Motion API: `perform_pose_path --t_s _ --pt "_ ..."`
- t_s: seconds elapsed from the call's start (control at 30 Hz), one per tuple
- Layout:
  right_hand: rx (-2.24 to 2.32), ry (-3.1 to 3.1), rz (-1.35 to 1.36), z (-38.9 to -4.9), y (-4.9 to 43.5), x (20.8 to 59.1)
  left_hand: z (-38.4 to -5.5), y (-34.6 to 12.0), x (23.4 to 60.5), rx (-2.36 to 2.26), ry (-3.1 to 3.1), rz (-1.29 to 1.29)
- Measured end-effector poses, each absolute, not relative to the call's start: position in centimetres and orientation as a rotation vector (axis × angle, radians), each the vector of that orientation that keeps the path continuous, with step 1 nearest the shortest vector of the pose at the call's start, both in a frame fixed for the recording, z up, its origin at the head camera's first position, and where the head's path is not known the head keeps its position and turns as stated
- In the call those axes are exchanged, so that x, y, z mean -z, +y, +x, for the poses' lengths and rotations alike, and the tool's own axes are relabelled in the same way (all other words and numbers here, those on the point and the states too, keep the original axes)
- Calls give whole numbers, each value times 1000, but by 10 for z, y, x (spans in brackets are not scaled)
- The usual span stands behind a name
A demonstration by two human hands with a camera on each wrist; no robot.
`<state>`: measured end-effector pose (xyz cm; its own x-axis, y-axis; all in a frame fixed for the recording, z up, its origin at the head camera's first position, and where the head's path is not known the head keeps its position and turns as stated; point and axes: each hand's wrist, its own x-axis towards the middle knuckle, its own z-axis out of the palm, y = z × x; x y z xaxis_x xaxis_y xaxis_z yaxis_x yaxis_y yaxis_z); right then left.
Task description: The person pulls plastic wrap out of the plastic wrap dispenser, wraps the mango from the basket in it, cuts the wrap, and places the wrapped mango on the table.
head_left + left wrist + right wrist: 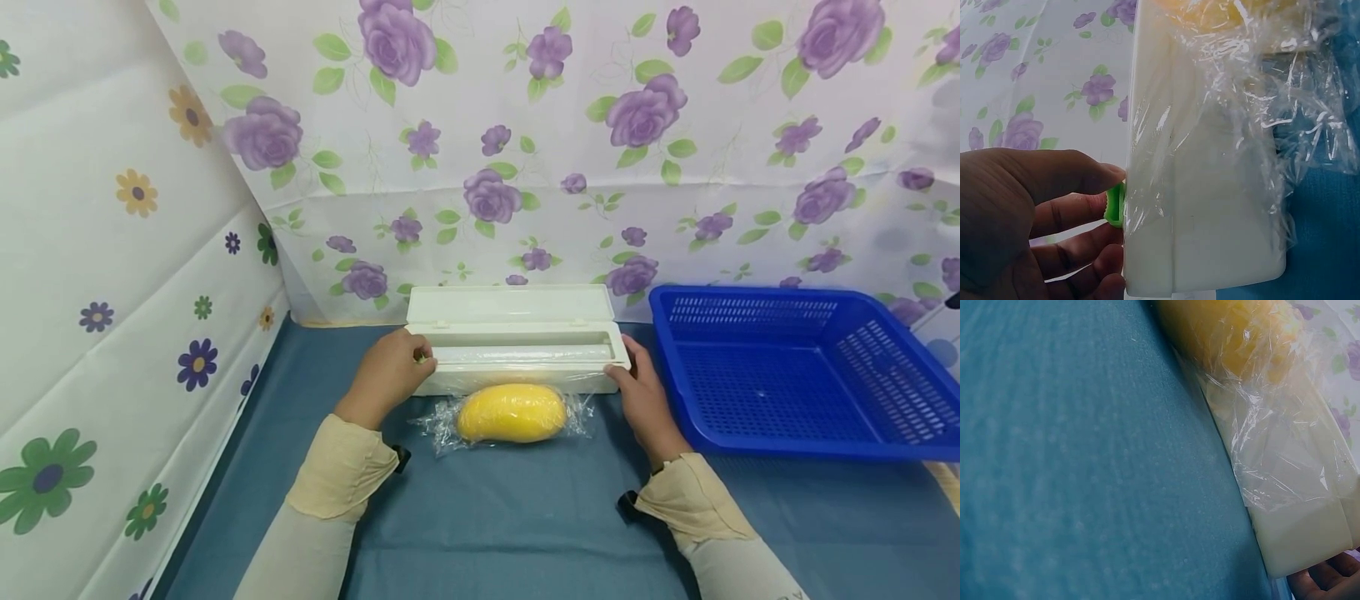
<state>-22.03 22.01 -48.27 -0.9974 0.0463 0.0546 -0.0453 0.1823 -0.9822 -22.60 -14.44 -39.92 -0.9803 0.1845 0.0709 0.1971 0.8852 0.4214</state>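
Note:
A white cling film dispenser [525, 329] lies lengthwise with its lid [510, 304] raised at the back and a film roll [517, 353] inside. Film runs over its front edge to a smooth yellow oval fruit [512, 413], wrapped in clear film in front of the box. At the box's left end, my left hand [384, 377] pinches a small green slide cutter [1114, 206] between thumb and fingers, right at the edge. My right hand [647, 402] grips the right end, thumb on the front corner and fingers behind. Crumpled film [442, 423] sticks out beside the fruit.
A blue plastic basket [675, 392] stands close to the right of my right hand. Blue-grey cloth [487, 517] covers the table. Floral sheeting [450, 167] hangs behind the dispenser, and more sheeting [67, 250] borders the left side.

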Motion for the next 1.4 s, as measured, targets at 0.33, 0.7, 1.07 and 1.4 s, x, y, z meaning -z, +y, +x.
perform_pose_path --t_s 0.33,0.7,1.07,1.4 --pt "-1963 -2371 -21 -220 220 483 -227 -146 399 652 -3027 -267" --pt "-1971 -2353 13 -220 220 482 -227 -146 400 787 -3039 -66" --pt "-1978 -2356 22 -220 220 483 -229 -147 401 845 -3084 6" --pt "-1973 -2365 20 -217 220 481 -230 -146 401 796 -3194 2"
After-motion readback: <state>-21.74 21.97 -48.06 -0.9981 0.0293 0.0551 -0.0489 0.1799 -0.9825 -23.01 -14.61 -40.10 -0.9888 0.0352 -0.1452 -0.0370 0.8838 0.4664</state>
